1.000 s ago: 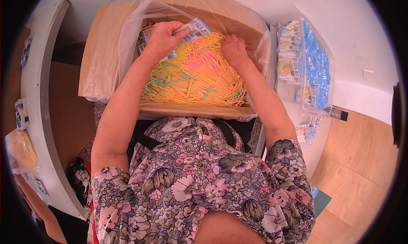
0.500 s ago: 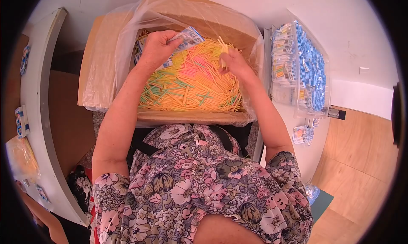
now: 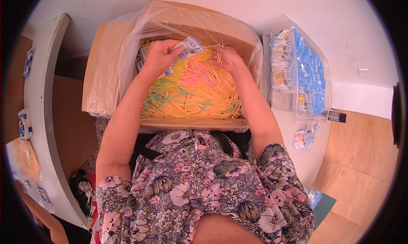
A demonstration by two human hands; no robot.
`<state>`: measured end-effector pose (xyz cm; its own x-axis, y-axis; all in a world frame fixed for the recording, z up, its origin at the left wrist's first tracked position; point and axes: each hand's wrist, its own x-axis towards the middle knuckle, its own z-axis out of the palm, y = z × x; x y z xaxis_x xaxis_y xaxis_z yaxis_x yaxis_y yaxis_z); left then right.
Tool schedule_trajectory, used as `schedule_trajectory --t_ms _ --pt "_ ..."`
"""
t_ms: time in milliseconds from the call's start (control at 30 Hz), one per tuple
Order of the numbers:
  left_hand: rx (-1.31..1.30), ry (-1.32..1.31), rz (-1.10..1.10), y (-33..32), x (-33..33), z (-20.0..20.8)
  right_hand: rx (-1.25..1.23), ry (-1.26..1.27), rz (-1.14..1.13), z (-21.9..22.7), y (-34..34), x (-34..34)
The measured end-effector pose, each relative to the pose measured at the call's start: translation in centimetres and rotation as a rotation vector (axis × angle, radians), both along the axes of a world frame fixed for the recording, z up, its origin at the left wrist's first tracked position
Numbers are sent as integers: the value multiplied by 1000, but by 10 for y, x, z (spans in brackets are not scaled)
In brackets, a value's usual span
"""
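My left hand (image 3: pixel 159 59) is closed on a small plastic packet (image 3: pixel 190 47) with blue-striped edging, held over the far left part of a cardboard box (image 3: pixel 193 124). To its right, my right hand (image 3: pixel 230 59) pinches a few thin yellow sticks (image 3: pixel 218 56), their ends close to the packet but apart from it. Both hands are above a loose heap of sticks (image 3: pixel 191 106), mostly yellow with some pink and green. More packets (image 3: pixel 168 71) lie on the heap, partly hidden beneath my left hand and wrist.
Clear plastic film (image 3: pixel 123 70) lines the box and hangs over its sides. On the right, a transparent bin (image 3: pixel 312 78) holds many filled packets; a few packets (image 3: pixel 302 139) lie on the white surface nearby. A white table edge (image 3: pixel 51 116) and another person's arm (image 3: pixel 44 216) are at left.
My right hand has moved slightly up, and its fingers have turned so the sticks point toward the packet. The left hand keeps its packet in nearly the same place.
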<state>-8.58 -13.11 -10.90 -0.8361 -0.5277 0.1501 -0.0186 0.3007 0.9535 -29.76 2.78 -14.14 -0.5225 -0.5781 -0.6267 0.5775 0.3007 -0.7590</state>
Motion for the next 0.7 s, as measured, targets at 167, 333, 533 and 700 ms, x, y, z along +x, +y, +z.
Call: schedule_trajectory --t_ms 167,333,533,700 --pt "15 -45 -22 -2 2 3 28 14 -169 -7 -14 11" --pt "36 16 -3 -2 0 -6 94 135 -440 -15 -37 36" --pt "86 -49 -2 -2 3 1 21 120 -388 5 -11 33" --pt "112 63 26 -8 0 -7 157 458 172 4 20 25"
